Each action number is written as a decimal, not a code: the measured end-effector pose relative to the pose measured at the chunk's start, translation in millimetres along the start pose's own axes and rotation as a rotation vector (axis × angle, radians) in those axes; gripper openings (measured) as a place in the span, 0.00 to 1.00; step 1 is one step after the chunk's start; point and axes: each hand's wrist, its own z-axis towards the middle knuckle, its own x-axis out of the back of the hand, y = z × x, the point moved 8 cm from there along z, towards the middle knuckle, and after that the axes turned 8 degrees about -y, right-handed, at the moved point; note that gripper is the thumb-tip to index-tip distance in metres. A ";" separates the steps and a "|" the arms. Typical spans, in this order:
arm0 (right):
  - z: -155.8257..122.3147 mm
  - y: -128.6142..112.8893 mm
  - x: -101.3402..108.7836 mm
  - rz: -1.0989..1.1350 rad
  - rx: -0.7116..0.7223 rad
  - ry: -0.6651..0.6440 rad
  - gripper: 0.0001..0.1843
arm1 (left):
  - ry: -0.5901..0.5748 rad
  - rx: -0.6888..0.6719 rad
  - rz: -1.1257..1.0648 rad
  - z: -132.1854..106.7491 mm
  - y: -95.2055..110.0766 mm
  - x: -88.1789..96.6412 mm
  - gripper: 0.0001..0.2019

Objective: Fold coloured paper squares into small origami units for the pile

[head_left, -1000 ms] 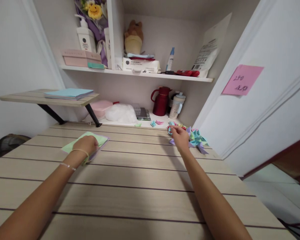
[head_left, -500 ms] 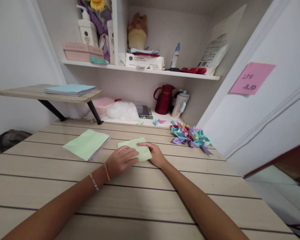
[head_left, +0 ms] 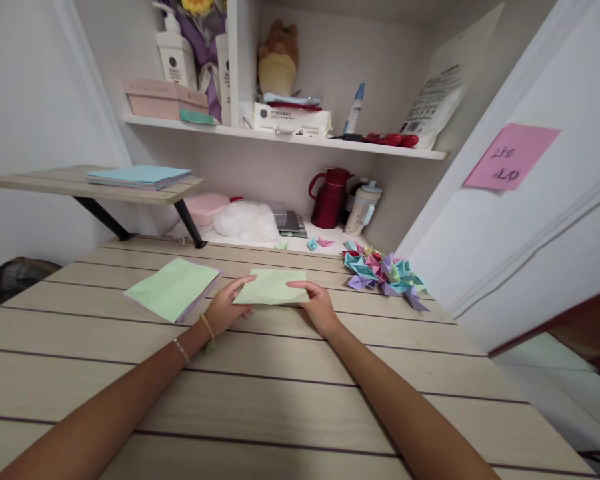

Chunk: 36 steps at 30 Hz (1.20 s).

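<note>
The left hand [head_left: 225, 309] is shifting from atop the sheet [head_left: 271, 288] to grasping its nearer end. Rightward, its long axis is reaching the right hand [head_left: 321, 309], which is gripping the other.

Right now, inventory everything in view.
Slatted desk: 1, pale wood, foreground
Thin paper sheet: 1, pale green, centre
Flat paper stack: 1, green-topped, desk left
Folded-paper heap: 1, multicoloured, desk right
Loose folded papers: 3, green, blue, pink, back ledge
Another paper stack: 1, blue-topped, raised wooden stand
Handled jug: 1, dark red, lower compartment
Lidded cup: 1, pale, beside jug
Plush toy: 1, brown-yellow, upper compartment
Pump bottle: 1, white, upper left
Rectangular box: 1, pink, upper left
Square note: 1, pink, right panel
Remaining items: uncounted, mixed colours, mainly compartments
Left hand: 1, sheet's left side
Right hand: 1, sheet's right side
</note>
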 end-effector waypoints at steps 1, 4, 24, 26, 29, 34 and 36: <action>-0.2 -1.1 -1.3 -0.016 0.000 -0.013 0.18 | -0.033 -0.023 -0.012 -0.1 2.3 -2.8 0.28; -0.8 -2.0 -7.9 -0.064 -0.002 -0.090 0.20 | -0.019 -0.097 0.026 -1.4 10.0 -0.1 0.18; -6.0 0.1 -19.6 -0.202 0.019 -0.187 0.21 | 0.349 -0.069 -0.398 -6.1 -3.5 13.8 0.20; -7.8 2.3 -24.8 -0.266 0.010 -0.252 0.21 | 0.267 -0.055 -0.373 -4.0 -3.1 8.5 0.17; -11.7 4.9 -35.5 -0.322 -0.004 -0.372 0.23 | 0.131 -0.010 -0.298 -2.0 -5.0 -2.6 0.19; -9.9 3.3 -34.3 -0.356 -0.005 -0.341 0.25 | 0.017 0.028 -0.325 -2.6 -8.5 -13.8 0.20; -7.0 -0.4 -28.1 -0.322 0.021 -0.268 0.22 | -0.023 0.041 -0.341 -3.0 -9.2 -17.5 0.21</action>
